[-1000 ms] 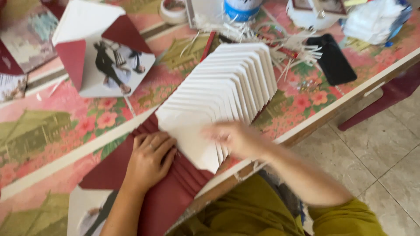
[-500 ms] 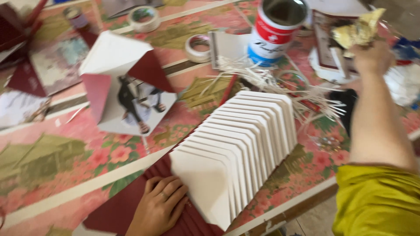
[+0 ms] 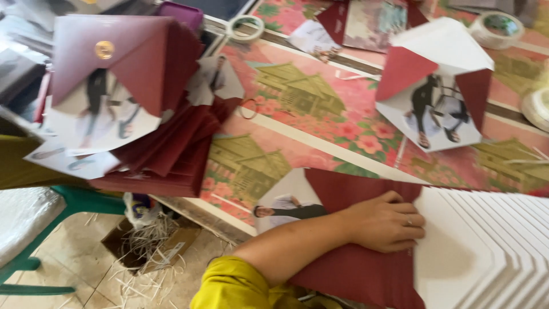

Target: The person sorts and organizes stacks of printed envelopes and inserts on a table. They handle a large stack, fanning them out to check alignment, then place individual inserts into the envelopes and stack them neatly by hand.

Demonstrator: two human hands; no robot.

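Left hand (image 3: 386, 223) lies flat, fingers together, pressing on a dark red envelope flap (image 3: 354, 269) at the table's near edge, fingertips touching the fanned row of white cards (image 3: 486, 252) beside it. Farther left sits a pile of finished red envelopes (image 3: 154, 131), slightly blurred; the right hand is out of view.

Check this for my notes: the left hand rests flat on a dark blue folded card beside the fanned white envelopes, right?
Not quite. In the head view the left hand rests flat on a dark red folded card, not a blue one, beside the fanned white envelopes.
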